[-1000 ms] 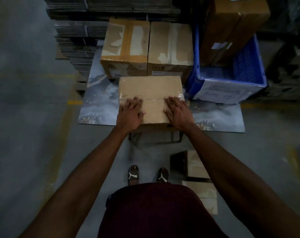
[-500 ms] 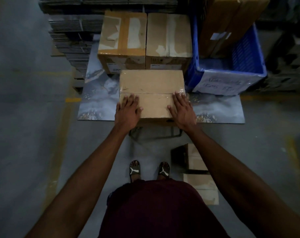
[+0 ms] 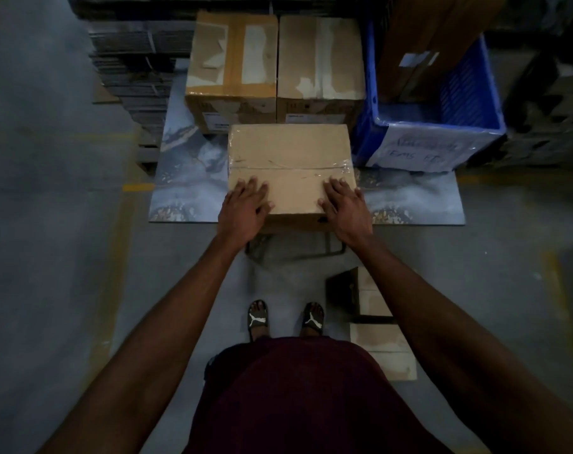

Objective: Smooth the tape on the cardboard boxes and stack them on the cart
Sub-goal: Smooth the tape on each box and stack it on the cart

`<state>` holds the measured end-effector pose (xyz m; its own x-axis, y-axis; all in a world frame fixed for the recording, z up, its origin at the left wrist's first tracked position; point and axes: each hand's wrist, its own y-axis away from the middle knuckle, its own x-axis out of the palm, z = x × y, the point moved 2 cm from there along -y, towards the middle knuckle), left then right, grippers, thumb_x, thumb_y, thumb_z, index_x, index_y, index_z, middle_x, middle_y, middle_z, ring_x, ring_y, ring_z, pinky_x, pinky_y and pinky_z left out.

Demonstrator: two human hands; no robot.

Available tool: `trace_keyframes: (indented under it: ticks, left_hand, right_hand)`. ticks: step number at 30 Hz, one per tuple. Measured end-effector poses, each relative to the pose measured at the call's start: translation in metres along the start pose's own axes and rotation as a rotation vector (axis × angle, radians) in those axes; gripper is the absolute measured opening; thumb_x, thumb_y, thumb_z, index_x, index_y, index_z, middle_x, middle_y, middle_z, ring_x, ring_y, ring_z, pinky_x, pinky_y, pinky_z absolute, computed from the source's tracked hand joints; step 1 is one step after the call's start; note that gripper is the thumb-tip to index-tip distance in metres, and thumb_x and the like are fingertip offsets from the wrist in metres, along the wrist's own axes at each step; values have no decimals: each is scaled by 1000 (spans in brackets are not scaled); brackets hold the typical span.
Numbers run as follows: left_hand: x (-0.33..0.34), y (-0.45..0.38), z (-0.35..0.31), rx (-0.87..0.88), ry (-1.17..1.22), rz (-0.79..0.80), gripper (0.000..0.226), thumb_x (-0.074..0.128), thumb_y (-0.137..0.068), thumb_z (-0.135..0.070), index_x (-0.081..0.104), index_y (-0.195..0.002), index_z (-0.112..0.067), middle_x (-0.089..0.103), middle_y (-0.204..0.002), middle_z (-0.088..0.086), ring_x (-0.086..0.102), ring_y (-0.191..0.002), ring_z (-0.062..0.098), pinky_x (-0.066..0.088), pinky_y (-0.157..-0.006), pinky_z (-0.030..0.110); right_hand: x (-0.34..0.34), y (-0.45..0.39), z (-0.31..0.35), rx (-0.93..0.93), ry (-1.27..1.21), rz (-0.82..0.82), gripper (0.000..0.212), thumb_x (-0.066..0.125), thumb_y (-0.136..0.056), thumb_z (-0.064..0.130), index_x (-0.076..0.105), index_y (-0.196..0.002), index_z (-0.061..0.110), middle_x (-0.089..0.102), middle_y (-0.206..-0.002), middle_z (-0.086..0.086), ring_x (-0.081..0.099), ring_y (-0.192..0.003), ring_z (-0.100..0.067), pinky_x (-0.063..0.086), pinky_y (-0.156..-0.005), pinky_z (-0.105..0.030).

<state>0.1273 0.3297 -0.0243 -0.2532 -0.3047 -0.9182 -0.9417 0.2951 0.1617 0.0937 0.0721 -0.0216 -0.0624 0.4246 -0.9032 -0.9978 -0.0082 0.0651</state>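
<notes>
Under my left hand (image 3: 244,209) and right hand (image 3: 345,208), both lying flat with fingers straight, I am pressing the near half of the cardboard box (image 3: 290,165). Just beyond my fingertips the clear tape (image 3: 288,167) is crossing its top, looking mostly flat. Farther out, two sealed boxes (image 3: 275,70) are sitting on the cart (image 3: 187,178); this box is not stacked yet, I judge.

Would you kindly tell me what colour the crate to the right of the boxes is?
The crate is blue, with a pale handwritten label on its front; the head view shows it.
</notes>
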Motion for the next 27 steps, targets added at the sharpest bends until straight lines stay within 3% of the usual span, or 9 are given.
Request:
trace_keyframes:
  ticks: [3,5,8,13,18,24,27]
  left_hand:
    - [-5,-5,-9,31,-59,-21,50,48,-103,-44,47,-149,-23,35,-160,10,32,-146,36,30,-116,43]
    - [0,-3,-19,19,-49,-1,49,50,-102,-43,50,-147,-23,37,-159,10,33,-144,39,30,-116,43]
    - [9,-2,-24,-24,-18,25,50,48,-103,-46,46,-149,-28,31,-162,6,25,-148,39,25,-119,47]
    - [1,-10,-26,-42,-47,27,51,51,-101,-48,48,-148,-29,34,-161,4,29,-147,35,29,-118,44]
    - [8,-9,-43,21,-32,65,50,44,-103,-38,39,-153,-31,25,-165,3,22,-151,30,20,-120,47]
    - [-2,-11,-42,40,-90,48,50,41,-103,-47,38,-152,-35,28,-164,2,28,-148,28,24,-117,46]
    - [-4,-18,-43,39,-94,63,54,41,-102,-48,34,-154,-35,23,-165,1,22,-150,27,18,-119,47]
  right_hand:
    - [-5,-2,8,-17,-20,-17,49,52,-104,33,51,-147,10,45,-156,-14,36,-147,-31,25,-121,-50]
    - [1,3,18,-12,-96,-37,47,58,-102,32,58,-141,7,50,-151,-17,42,-143,-34,34,-118,-46]
    - [10,9,26,31,-150,-48,46,61,-102,30,58,-141,7,49,-151,-18,41,-144,-35,35,-116,-43]
    - [-2,1,33,1,-94,-40,45,65,-98,33,64,-136,10,54,-147,-18,48,-138,-36,44,-111,-45]
    - [10,1,46,-28,-93,-9,42,60,-101,31,62,-138,10,52,-149,-18,46,-140,-37,41,-113,-49]
    - [9,-7,48,-22,-17,-3,45,60,-99,32,62,-138,11,53,-148,-19,48,-138,-36,40,-114,-47]
    - [11,-13,52,-15,-40,42,51,56,-100,35,54,-146,12,46,-155,-17,41,-143,-35,33,-118,-47]
